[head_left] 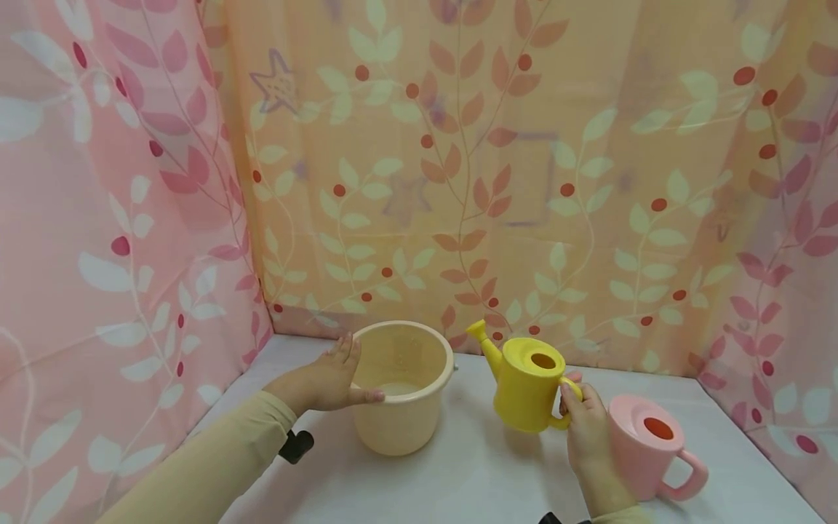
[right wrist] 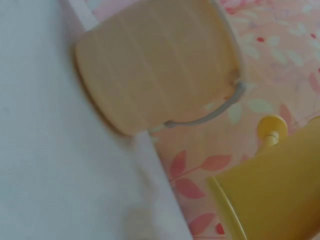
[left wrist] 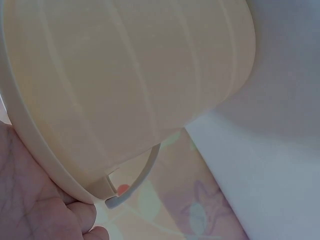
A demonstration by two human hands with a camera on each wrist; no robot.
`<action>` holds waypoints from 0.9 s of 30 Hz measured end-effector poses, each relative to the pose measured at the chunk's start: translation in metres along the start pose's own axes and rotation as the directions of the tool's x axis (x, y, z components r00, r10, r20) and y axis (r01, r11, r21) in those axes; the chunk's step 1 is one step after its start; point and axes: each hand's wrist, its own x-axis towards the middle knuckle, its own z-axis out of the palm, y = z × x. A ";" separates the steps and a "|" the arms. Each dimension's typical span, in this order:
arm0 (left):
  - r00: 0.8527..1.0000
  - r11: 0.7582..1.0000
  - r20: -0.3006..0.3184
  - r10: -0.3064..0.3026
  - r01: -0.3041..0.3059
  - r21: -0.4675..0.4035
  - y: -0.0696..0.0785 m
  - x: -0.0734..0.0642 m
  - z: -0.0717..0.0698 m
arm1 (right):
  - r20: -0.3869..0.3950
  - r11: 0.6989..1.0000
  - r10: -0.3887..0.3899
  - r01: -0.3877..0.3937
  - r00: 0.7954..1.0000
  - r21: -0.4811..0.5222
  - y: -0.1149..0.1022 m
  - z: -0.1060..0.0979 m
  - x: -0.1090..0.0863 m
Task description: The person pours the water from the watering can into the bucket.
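A cream plastic bucket (head_left: pixel 399 422) stands upright on the table. My left hand (head_left: pixel 327 378) rests on its near-left rim, thumb laid along the front and fingers extended at the left side. The left wrist view shows the palm (left wrist: pixel 30 195) against the rim, beside the grey bail handle (left wrist: pixel 135 185). To the right of the bucket, my right hand (head_left: pixel 585 422) grips the handle of a yellow toy watering can (head_left: pixel 524 393). The can is held off the table, its spout pointing left toward the bucket. The right hand itself is outside the right wrist view.
A pink pitcher (head_left: pixel 644 451) with a side handle stands just right of my right hand. The white table (head_left: pixel 484 473) is bordered at the back and sides by patterned curtains (head_left: pixel 419 182).
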 end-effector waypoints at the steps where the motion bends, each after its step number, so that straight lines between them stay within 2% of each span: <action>1: 1.000 1.000 0.001 0.000 0.000 0.001 0.000 0.000 0.000 | -0.007 1.000 0.010 -0.011 1.000 -0.011 0.004 0.002 0.001; 4: 1.000 1.000 0.006 -0.002 0.002 0.000 -0.001 0.000 0.000 | -0.021 0.999 0.023 -0.024 0.999 -0.025 0.016 0.007 0.005; 11: 1.000 1.000 -0.007 0.005 -0.005 -0.003 -0.002 0.002 0.000 | -0.069 0.998 0.039 -0.036 0.997 0.046 0.037 0.017 0.014; 16: 1.000 1.000 -0.005 0.011 -0.011 -0.001 -0.002 0.002 0.001 | -0.063 0.997 0.079 -0.078 0.995 0.005 0.050 0.019 0.016; 20: 1.000 1.000 -0.004 0.017 -0.017 0.003 -0.002 0.003 0.003 | -0.052 0.994 0.111 -0.110 0.992 0.028 0.056 0.019 0.017; 27: 1.000 1.000 -0.009 -0.018 0.018 0.021 -0.008 0.008 0.008 | 0.017 0.988 0.149 -0.150 0.989 0.031 0.060 0.019 0.020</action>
